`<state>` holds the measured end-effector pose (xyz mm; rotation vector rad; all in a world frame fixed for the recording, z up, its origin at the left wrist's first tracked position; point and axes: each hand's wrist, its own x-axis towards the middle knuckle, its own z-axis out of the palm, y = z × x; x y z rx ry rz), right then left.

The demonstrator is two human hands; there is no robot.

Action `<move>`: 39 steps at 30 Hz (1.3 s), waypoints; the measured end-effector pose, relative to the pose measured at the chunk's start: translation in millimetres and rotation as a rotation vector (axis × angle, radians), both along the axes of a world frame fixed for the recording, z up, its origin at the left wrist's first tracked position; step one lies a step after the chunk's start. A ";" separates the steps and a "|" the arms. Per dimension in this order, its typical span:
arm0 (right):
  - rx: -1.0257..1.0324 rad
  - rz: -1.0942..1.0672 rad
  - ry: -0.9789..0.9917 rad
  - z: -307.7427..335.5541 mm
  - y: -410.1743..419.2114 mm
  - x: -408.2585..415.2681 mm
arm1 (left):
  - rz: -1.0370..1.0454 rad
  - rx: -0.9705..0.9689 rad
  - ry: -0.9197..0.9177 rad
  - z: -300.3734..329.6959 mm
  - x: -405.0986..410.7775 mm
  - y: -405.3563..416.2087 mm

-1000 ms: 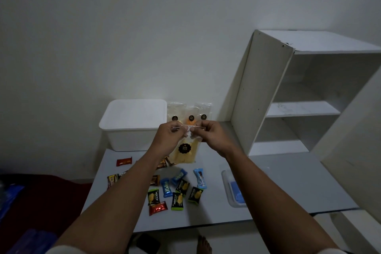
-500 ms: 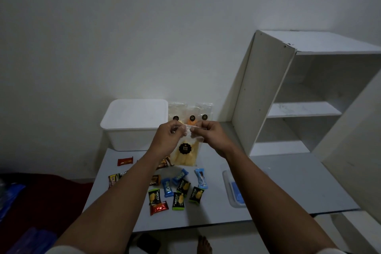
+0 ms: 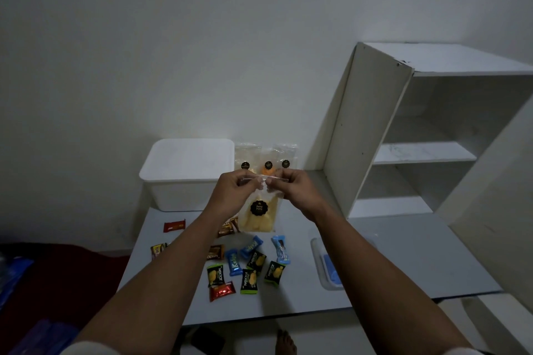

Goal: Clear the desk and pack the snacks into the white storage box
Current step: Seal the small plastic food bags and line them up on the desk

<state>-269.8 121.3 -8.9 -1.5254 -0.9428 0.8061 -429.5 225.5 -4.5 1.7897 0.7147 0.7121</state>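
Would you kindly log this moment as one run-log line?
left hand: pinches pouch top | right hand: pinches pouch top | clear snack pouch: above desk | white storage box: lid on

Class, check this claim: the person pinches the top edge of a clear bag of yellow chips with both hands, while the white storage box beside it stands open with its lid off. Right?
Not quite. The head view shows the white storage box closed, its lid on. The rest holds: the left hand and right hand pinch the top edge of the clear bag of yellow chips.
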 end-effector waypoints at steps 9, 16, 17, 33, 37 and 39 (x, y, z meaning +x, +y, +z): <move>0.016 -0.043 0.074 -2.1 -5.8 2.8 | 0.015 -0.083 0.020 -5.7 -5.8 8.2; -0.006 0.000 0.117 0.0 -13.2 5.6 | 0.051 -0.175 -0.049 -10.4 -6.8 5.2; -0.009 0.009 0.118 0.0 -14.4 5.9 | 0.049 -0.189 -0.052 -10.8 -7.6 5.2; 0.117 -0.281 -0.131 -19.6 2.7 -9.8 | 0.184 -0.463 -0.048 -6.8 9.4 -8.1; 0.154 -0.145 -0.191 -21.9 -1.6 -23.5 | 0.096 -0.619 -0.094 1.6 8.7 -11.1; 0.185 -0.119 -0.222 -24.0 -3.3 -27.7 | 0.082 -0.627 -0.129 5.2 8.7 -12.9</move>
